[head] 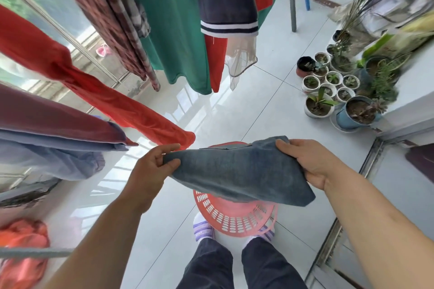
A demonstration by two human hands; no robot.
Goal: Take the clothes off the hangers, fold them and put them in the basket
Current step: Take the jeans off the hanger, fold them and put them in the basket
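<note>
Folded blue cloth (237,171) held directly above basket (234,220), long axis left-right. Left hand (152,166) pinches left end; right hand (307,162) grips right end. Bare tile floor (270,105) beyond basket; plant pots (328,87) far right.

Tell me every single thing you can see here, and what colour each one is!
basket: one, pink, on the floor by the feet
cloth: one, blue-grey, held up over the basket
hanging clothes: several, red, green, plaid, navy, maroon, lilac, across the top and left
pots: many, mostly white, some blue, with plants, on the floor at right
slippers: two, purple, on the feet beside the basket
left hand: one, pinches the cloth's left end
right hand: one, grips the cloth's right end
</note>
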